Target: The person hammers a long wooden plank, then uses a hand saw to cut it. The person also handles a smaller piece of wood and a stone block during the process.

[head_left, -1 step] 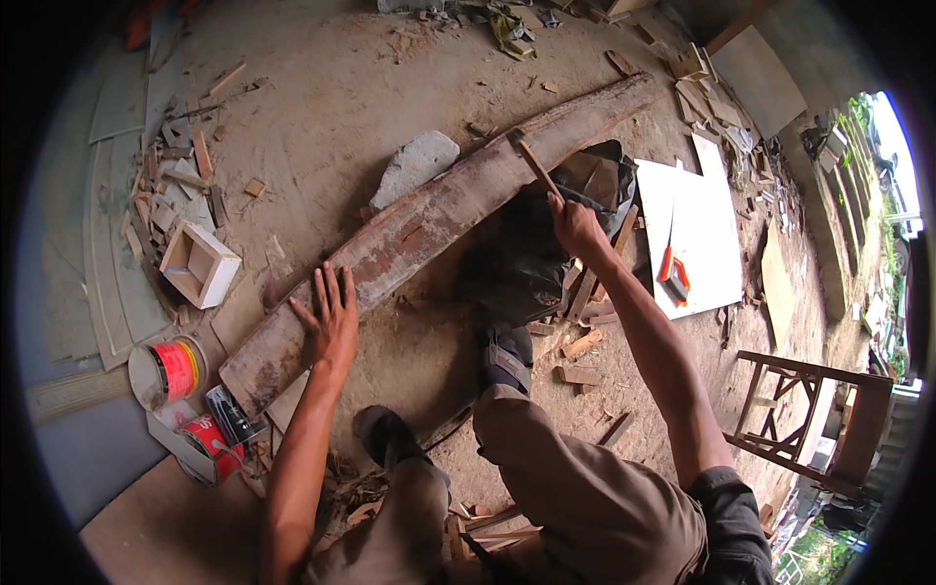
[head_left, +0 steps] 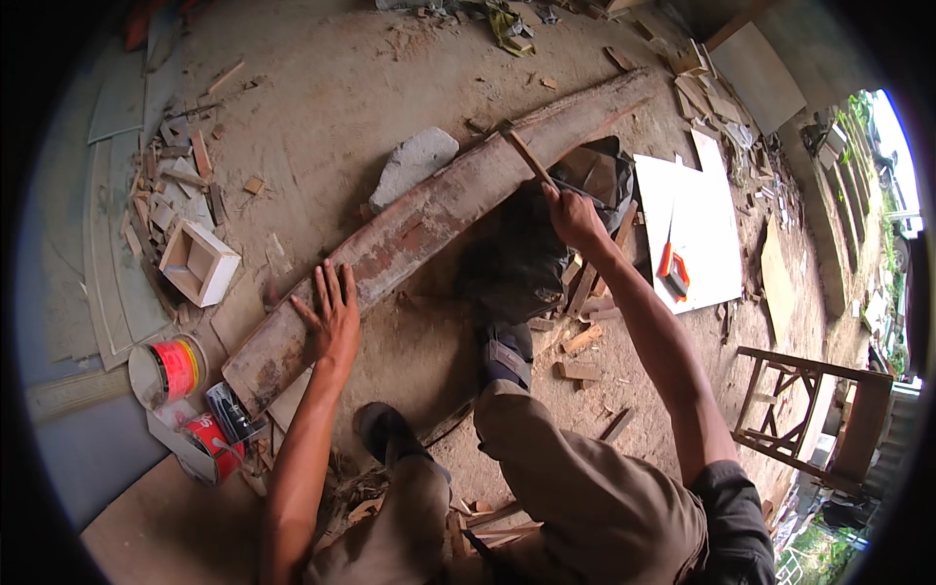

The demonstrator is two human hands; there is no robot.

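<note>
- Risk of a glancing blow: hatchet raised over rounded log; could skid off the curve toward the left hand or the foot just below.
- Risk of log rolling: held only by a flat palm and a grey stone on the far side.
- Right hand: closed tight round the hatchet handle, above the log's middle.
- Left hand: spread open, fingers splayed, pressed flat on the log's near end.
</note>
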